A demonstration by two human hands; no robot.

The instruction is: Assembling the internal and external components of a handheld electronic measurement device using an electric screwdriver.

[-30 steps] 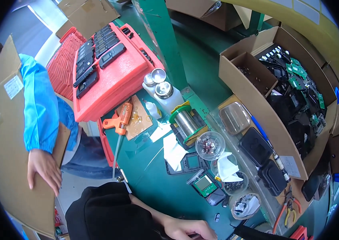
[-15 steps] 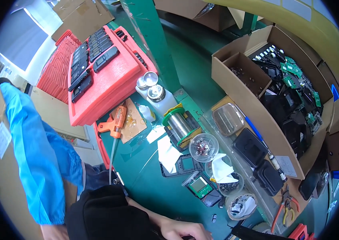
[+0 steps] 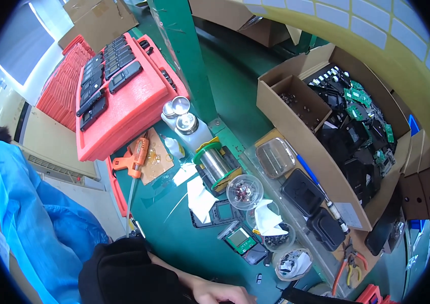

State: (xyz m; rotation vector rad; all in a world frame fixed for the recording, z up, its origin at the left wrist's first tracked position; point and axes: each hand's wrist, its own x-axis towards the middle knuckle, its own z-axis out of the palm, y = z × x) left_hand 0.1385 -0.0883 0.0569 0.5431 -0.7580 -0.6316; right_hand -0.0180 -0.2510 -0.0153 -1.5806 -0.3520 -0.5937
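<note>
My left hand [image 3: 219, 292] rests low at the bottom edge, its arm in a black sleeve [image 3: 131, 273]. The knuckles show and the fingers curl downward; whatever they hold is cut off by the edge. Nearest to it lies a small light-grey part [image 3: 259, 278] on the green table. Beyond that is an opened handheld device [image 3: 243, 240] with a green circuit board and small screen. Behind it sits a dark plastic frame [image 3: 222, 212], partly under white paper [image 3: 200, 199]. My right hand is out of view; a black strip [image 3: 321, 295] at the lower edge may be its sleeve.
Cups of small parts [image 3: 244, 192], a solder wire spool [image 3: 216, 164], white bottles [image 3: 194, 129] and an orange glue gun [image 3: 136, 158] stand around. Pliers [image 3: 349, 263] and a carton of boards [image 3: 306, 119] are right. Handsets fill a red foam tray [image 3: 123, 106]. A blue-sleeved person [image 3: 37, 202] is left.
The whole scene has shifted slightly left in the picture. The blue-sleeved person's arm has moved lower and left, and their hand no longer shows. My left hand keeps its curled pose.
</note>
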